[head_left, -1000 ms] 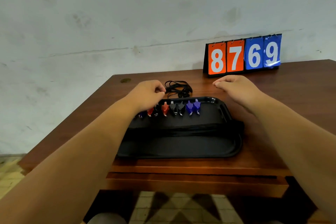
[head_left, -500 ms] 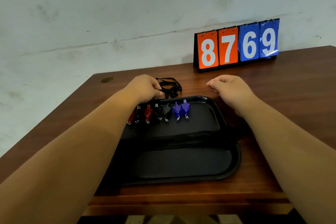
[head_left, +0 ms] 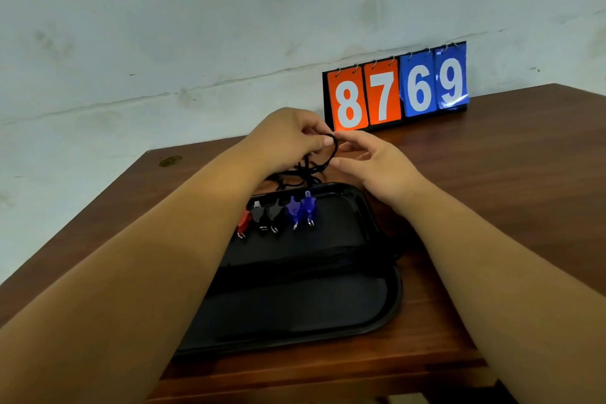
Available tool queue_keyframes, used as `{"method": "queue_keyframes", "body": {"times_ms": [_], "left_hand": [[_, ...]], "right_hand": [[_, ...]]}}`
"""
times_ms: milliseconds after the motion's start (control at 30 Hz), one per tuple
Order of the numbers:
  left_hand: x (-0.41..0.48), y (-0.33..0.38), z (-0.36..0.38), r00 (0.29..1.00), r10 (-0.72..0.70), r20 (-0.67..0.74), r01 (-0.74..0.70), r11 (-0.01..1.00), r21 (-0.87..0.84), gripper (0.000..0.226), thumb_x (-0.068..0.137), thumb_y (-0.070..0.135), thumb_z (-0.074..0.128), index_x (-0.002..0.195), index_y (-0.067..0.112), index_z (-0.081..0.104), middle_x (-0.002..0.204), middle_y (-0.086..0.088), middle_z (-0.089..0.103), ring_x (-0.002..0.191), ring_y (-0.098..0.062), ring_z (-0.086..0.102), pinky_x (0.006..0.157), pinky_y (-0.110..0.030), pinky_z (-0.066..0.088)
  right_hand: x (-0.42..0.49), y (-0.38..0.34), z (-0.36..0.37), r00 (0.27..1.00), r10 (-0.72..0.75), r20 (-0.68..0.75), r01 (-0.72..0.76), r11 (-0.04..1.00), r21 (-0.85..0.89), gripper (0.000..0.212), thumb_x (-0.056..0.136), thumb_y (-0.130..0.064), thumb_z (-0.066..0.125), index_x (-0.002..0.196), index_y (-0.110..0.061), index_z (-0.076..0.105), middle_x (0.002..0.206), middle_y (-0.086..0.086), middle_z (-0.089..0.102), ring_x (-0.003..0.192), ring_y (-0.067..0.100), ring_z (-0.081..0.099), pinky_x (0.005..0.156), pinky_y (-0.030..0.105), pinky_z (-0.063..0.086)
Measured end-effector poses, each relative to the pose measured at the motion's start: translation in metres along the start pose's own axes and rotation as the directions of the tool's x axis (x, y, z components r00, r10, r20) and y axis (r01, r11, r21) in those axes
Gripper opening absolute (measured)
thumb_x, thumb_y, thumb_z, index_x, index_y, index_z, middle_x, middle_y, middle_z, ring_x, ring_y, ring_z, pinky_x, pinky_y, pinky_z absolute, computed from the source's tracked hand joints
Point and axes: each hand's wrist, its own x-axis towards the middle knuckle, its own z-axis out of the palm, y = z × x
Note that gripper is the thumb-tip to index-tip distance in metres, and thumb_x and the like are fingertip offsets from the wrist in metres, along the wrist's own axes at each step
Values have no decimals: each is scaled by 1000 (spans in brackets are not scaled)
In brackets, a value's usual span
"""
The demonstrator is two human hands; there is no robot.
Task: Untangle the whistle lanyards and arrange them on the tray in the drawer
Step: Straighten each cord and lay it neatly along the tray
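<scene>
Both my hands now raised off bench, met at 12 o'clock above tray (head_left: pixel 377 315). Left hand (head_left: pixel 288 138) fingers pinch black lanyard bundle (head_left: pixel 314 167), lifted since before; cords trail down to tray's far rim. Right hand (head_left: pixel 370 161) fingers half-spread, tips touching loop. 5 whistles (head_left: pixel 278 213) visible on tray; left forearm hides more. Scoreboard (head_left: pixel 398 90) at 1 o'clock reads 8769.

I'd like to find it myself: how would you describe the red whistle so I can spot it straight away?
Start at the black tray on the wooden table. Along its far end lies a row of small whistles. The red whistle is at the row's left end, beside the left forearm, next to two black whistles, the only red one showing.
</scene>
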Motion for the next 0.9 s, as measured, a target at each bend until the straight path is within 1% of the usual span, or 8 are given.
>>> {"method": "queue_keyframes", "body": {"times_ms": [100, 167, 433, 567, 667, 767, 833, 900], "left_hand": [[3, 4, 3, 1000, -3, -26, 4, 1000, 11, 9, 102, 34, 73, 108, 31, 79, 93, 15, 76, 87, -1, 69, 75, -18, 45], [3, 3, 3, 998, -22, -54, 22, 1000, 7, 7, 102, 35, 73, 106, 32, 79, 91, 14, 76, 85, -1, 69, 73, -16, 45], [-3, -10, -10, 987, -97, -125, 87, 993, -79, 11, 104, 33, 71, 110, 28, 78, 98, 7, 78, 93, -10, 75, 83, -25, 53], [-1, -17, -9, 978, -141, -153, 125, 986, -111, 12, 103, 31, 72, 114, 28, 76, 104, 5, 77, 95, -11, 74, 87, -30, 56], [0, -19, 6, 979, -198, -48, 194, 978, -69, 42, 99, 36, 77, 135, 24, 60, 116, 8, 74, 104, -10, 70, 85, -26, 53], [3, -14, 31, 973, -143, 181, 152, 988, -36, 76, 95, 33, 81, 159, 23, 42, 140, 8, 70, 122, -12, 66, 109, -38, 52], [8, -9, 47, 972, -105, 208, 100, 994, 37, 72, 97, 29, 80, 160, 25, 44, 146, 7, 66, 125, -11, 63, 113, -35, 47], [15, -3, 57, 982, -69, 178, 51, 993, 107, 51, 99, 26, 77, 147, 29, 61, 137, 8, 70, 123, -12, 63, 111, -35, 48]], "right_hand": [[0, 2, -2, 999, 15, -43, -12, 998, 57, 16, 103, -36, 72, 118, -35, 76, 114, -13, 74, 108, 5, 67, 82, 19, 48], [1, 2, -3, 995, 43, -85, -39, 998, 55, 10, 104, -37, 68, 108, -32, 76, 106, -11, 75, 102, 9, 67, 79, 22, 46], [9, 4, -9, 945, 196, -260, -178, 980, 92, 13, 112, -28, 54, 120, -25, 64, 107, -11, 76, 92, 7, 70, 71, 21, 48], [12, 3, -13, 906, 289, -309, -177, 922, 344, 14, 113, -23, 53, 124, -23, 61, 107, -2, 78, 84, 10, 77, 75, 30, 64], [10, 0, -17, 898, 306, -317, -128, 869, 477, 15, 112, -21, 54, 124, -20, 64, 104, 5, 78, 80, 12, 79, 75, 31, 67], [6, -2, -19, 881, 296, -369, -85, 867, 491, 12, 112, -25, 56, 118, -23, 67, 99, 5, 78, 77, 13, 79, 74, 33, 68], [5, -4, -22, 867, 286, -409, -52, 867, 496, 9, 111, -26, 58, 111, -29, 66, 96, 3, 78, 75, 12, 79, 73, 33, 68], [4, -5, -25, 850, 293, -439, -24, 853, 522, 8, 111, -26, 59, 111, -28, 67, 94, 2, 78, 72, 11, 77, 73, 33, 68]]}}
